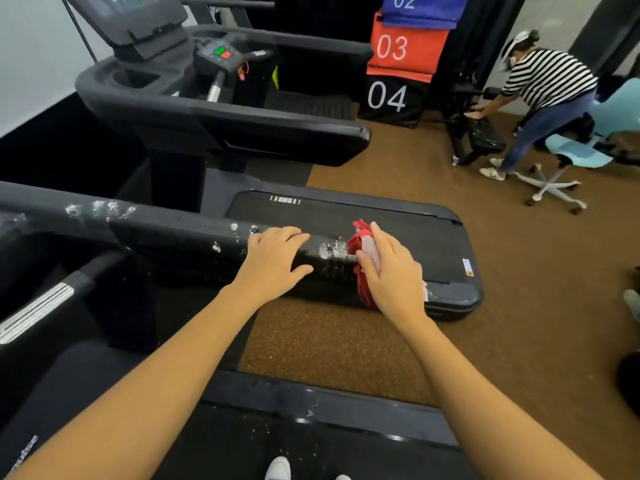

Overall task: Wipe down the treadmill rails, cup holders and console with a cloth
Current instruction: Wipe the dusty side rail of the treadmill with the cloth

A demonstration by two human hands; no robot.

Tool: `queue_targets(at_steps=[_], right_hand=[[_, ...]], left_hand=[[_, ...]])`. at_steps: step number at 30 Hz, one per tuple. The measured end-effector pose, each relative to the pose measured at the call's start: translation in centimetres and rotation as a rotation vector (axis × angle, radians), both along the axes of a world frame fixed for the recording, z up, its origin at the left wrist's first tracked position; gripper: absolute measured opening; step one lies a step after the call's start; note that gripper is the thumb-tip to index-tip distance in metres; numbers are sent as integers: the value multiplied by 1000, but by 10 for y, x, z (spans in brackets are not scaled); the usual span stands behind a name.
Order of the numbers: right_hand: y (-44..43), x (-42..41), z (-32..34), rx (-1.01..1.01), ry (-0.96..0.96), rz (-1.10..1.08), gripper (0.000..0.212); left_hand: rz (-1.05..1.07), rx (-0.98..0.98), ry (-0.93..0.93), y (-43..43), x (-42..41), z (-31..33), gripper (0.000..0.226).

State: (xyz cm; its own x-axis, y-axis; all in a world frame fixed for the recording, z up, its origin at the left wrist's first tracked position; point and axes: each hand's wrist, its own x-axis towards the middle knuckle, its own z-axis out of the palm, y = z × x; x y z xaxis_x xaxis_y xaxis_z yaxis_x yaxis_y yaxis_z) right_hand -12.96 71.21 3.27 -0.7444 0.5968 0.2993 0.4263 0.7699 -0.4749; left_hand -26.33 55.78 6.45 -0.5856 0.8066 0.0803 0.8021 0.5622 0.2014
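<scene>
The left hand (277,261) lies flat on the black rail (156,230), its fingers loosely spread over the rounded top and gripping nothing. The right hand (388,271) grips a bunched red cloth (358,244) and presses it against the rail's blunt end, its fingers curled round the folds. The rail is smooth, glossy plastic, dotted with white foam (332,249) between the hands and further along to the left. Beyond the rail lie a matte black belt (398,230) in a rounded frame and a speckled brown floor (329,341). Behind stands a second treadmill (207,116) with a moulded cup holder. Stacked padded boxes (398,64) bear large numerals. Far right, a person (540,84) in a striped top bends near a pale blue chair (571,154).
</scene>
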Motion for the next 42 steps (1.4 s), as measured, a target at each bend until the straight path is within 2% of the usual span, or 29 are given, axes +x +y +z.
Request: queue_targets(at_steps=[3, 7, 12, 15, 19, 23, 28, 33, 39, 42], right_hand=[[-5, -10, -20, 135, -228, 4, 45], [-13, -28, -23, 147, -260, -20, 45], [-35, -43, -23, 161, -181, 161, 47], [-30, -26, -31, 254, -157, 192, 44], [-1, -5, -34, 222, -145, 88, 46], [7, -28, -25, 120, -153, 4, 40], [-19, -58, -22, 126, -172, 100, 43], [-15, -29, -33, 224, -117, 197, 41], [16, -22, -27, 94, -116, 38, 39], [14, -51, -15, 92, -213, -1, 37]], left_hand=[[-50, -127, 95, 1, -8, -15, 68], [-46, -120, 125, 5, -13, -28, 68], [-89, 40, 122, 5, -17, -37, 60], [-95, 80, 98, 6, -19, -38, 60], [-67, 69, 36, 9, -21, -38, 59], [-34, 57, 4, 13, -21, -35, 59], [-29, 41, 22, 16, -22, -29, 58], [-29, 57, 27, 13, -22, -31, 59], [-4, 64, -14, 13, -22, -31, 59], [-6, 62, 9, 13, -20, -33, 58]])
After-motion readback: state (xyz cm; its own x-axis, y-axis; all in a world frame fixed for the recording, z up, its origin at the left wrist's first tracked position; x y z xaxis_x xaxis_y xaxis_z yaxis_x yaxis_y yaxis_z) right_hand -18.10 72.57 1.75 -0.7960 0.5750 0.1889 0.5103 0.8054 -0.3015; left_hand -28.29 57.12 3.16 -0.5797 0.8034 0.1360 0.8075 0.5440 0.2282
